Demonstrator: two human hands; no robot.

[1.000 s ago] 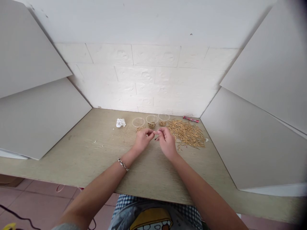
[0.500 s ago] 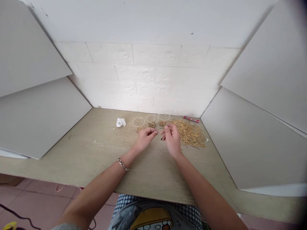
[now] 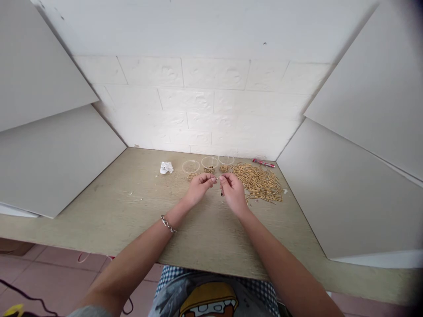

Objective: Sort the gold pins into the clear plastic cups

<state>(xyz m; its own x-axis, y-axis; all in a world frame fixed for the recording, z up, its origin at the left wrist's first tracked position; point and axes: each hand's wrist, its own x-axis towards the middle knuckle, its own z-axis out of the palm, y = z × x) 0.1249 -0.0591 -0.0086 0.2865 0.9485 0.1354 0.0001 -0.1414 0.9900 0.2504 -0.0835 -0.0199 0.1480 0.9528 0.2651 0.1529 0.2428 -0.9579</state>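
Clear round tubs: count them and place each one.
3, in a row: the left tub, nearest the white wad; the middle tub; the right tub, beside the heap of golden rods. No others show.

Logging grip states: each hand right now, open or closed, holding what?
Left hand: pinched closed; anything held is too small to tell.
Right hand: pinched closed; anything held too small to tell.

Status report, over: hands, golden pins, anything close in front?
Left hand and right hand pinched, nearly meeting at a tiny piece, too small to identify. Golden pins heaped to the right. See-through containers close beyond.
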